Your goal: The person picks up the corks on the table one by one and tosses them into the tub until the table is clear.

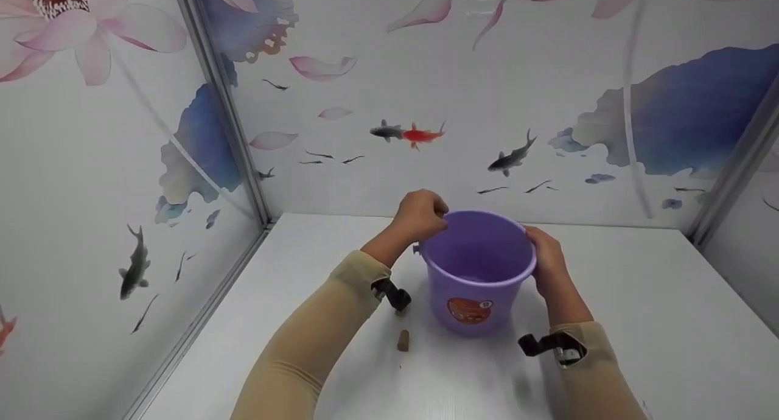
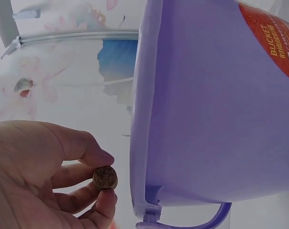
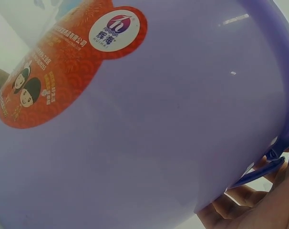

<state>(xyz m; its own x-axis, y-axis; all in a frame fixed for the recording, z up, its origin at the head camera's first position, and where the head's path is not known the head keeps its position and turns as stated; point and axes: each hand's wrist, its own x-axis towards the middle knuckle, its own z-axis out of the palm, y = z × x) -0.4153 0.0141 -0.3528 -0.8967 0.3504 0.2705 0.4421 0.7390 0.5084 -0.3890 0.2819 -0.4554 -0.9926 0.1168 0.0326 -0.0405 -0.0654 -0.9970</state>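
A purple bucket point(image 1: 471, 304) with an orange-red label stands upright on the white table. Above the left part of its rim is my left hand point(image 1: 421, 216). In the left wrist view, that hand's thumb and fingers pinch a cork point(image 2: 105, 177), its round brown end showing, close to the bucket's rim but apart from it. On the bucket's right side, my right hand point(image 1: 548, 252) holds the rim and outer wall; the right wrist view shows its fingers by the handle joint. A second cork point(image 1: 403, 341) stands on the table, left of the bucket's base.
The white table point(image 1: 639, 298) meets panels on the left and at the back, printed with fish and lotus flowers. A metal post point(image 1: 226, 103) joins the two panels. Black wrist cameras point(image 1: 392, 293) are strapped over both tan sleeves.
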